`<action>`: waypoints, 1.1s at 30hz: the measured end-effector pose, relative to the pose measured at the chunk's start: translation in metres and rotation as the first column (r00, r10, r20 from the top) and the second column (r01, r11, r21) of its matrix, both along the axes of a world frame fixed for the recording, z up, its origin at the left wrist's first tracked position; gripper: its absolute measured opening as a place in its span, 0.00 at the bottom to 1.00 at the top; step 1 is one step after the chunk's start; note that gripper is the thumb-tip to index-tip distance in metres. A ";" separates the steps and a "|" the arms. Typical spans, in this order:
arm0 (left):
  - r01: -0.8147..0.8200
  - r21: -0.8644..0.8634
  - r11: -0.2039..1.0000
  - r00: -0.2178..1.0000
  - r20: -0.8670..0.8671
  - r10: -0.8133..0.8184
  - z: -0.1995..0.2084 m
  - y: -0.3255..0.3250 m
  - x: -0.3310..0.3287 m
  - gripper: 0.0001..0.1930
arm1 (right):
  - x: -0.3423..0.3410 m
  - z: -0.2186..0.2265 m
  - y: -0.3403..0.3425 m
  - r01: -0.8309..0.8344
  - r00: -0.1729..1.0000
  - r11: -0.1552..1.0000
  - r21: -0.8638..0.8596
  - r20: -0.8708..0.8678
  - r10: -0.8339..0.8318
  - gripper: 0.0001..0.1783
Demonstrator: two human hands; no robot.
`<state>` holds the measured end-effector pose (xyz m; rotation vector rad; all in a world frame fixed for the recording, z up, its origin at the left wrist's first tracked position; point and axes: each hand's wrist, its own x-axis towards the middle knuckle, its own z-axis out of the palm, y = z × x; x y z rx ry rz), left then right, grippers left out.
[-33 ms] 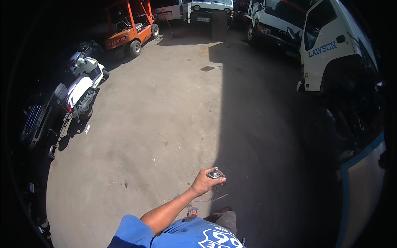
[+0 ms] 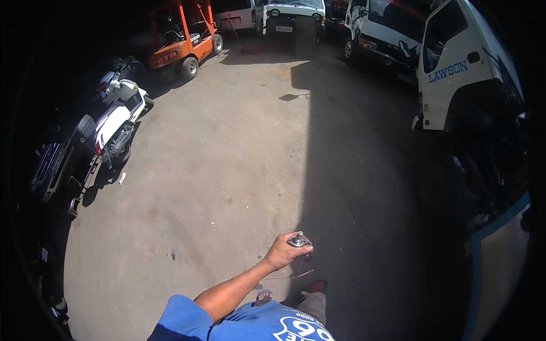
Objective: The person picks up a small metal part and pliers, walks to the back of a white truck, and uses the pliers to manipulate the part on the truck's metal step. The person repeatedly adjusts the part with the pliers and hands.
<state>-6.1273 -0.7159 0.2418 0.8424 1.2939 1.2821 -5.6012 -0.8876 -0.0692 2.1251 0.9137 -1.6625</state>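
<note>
In front of my body, my left hand (image 2: 282, 252) is wrapped round what looks like a small motor (image 2: 297, 241). A metal flange and a short upright shaft show at its top, while fingers and palm hide most of its body. Thin wires (image 2: 303, 274) dangle below the hand, one with a reddish end. The hand is held out over the ground, right by the line between sunlight and shade. My right hand is out of the picture.
A white scooter (image 2: 111, 128) stands at the left, with an orange forklift (image 2: 181, 52) behind it. Several vehicles line the far side. At the right are a white truck cab (image 2: 449, 74) and a blue-edged panel (image 2: 500, 227). Dark shade covers the right side of the concrete ground (image 2: 227, 148).
My foot on the right shows farther forward and more fully. The surroundings sit slightly lower and to the right in the picture. My left hand keeps its hold on the motor.
</note>
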 end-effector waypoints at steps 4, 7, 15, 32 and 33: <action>-0.026 0.005 1.000 0.999 0.026 0.026 -0.014 0.118 0.001 0.12 | -0.023 0.005 0.163 -0.031 0.998 0.999 0.035 -0.052 0.032 0.13; -0.144 0.042 0.989 0.988 0.053 0.142 -0.007 0.204 0.008 0.12 | -0.034 0.029 0.306 -0.106 0.991 0.990 0.090 -0.076 0.113 0.13; -0.295 -0.021 0.955 0.955 0.026 0.295 0.007 0.385 -0.020 0.08 | -0.033 0.051 0.682 -0.266 0.958 0.923 0.277 -0.028 0.285 0.14; -0.183 -0.087 0.979 0.983 -0.037 0.180 -0.004 0.863 -0.179 0.09 | -0.141 -0.024 0.941 0.147 0.982 0.989 -0.020 -0.120 -0.148 0.13; -0.184 -0.070 0.980 0.982 -0.055 0.181 -0.008 0.893 -0.185 0.09 | -0.150 -0.021 0.945 0.150 0.980 0.988 -0.032 -0.124 -0.153 0.13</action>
